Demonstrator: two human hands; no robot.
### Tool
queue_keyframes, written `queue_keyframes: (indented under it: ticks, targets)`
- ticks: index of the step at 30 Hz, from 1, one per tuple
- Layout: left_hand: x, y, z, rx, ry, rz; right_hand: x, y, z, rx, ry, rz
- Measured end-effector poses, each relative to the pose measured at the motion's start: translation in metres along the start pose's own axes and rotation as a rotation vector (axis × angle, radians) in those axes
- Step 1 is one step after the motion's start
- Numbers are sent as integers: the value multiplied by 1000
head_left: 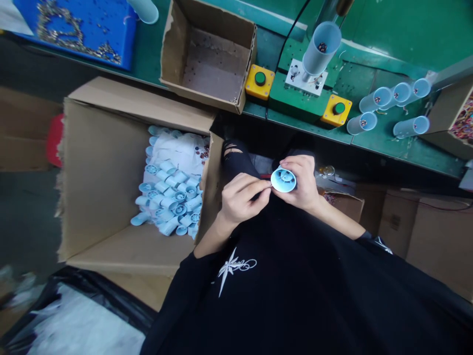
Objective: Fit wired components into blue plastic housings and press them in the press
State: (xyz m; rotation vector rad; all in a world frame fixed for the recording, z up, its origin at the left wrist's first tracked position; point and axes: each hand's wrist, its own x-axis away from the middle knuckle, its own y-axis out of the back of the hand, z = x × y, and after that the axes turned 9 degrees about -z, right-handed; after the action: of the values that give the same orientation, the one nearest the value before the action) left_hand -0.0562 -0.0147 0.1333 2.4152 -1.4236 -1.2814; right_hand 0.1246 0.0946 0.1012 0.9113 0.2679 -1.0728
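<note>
My right hand (302, 183) is wrapped round a light blue plastic cup (284, 180) in front of my lap. Its open mouth faces the camera, and a round moulded piece shows inside. At the cup's left rim, my left hand (246, 196) has thumb and forefinger pinched together. Whatever small thing lies between those fingertips is too hidden to name. To my left a large cardboard box (107, 182) holds a heap of similar blue cups (170, 195) beside a white sheet of wrapping (177, 153).
On the green bench, a blue cup (322, 47) with small coppery pieces stands on a press fixture (306, 79) between two yellow button boxes (259, 81). Several cups (412, 127) stand further right. A shallow carton (218, 64) and a blue tray (127, 44) of metal parts lie left.
</note>
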Motion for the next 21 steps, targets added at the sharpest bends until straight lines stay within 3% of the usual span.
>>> queue_keyframes:
  ticks: [3, 7, 10, 16, 18, 21]
  targets:
    - [-3, 4, -10, 9, 46, 113, -1, -1, 1, -50, 26, -12]
    - [-8, 3, -18, -71, 34, 124, -1, -2, 4, -28, 65, -54]
    - [-12, -6, -16, -147, 80, 100, 0, -4, 7, -16, 78, -46]
    - [-11, -25, -7, -135, 174, 168, 4, -5, 5, -14, 38, -14]
    - [-7, -29, -8, -115, 175, 119, 5, -5, 4, -5, 33, -9]
    - [2, -37, -10, -77, 243, -63, 5, -5, 4, -15, 43, -29]
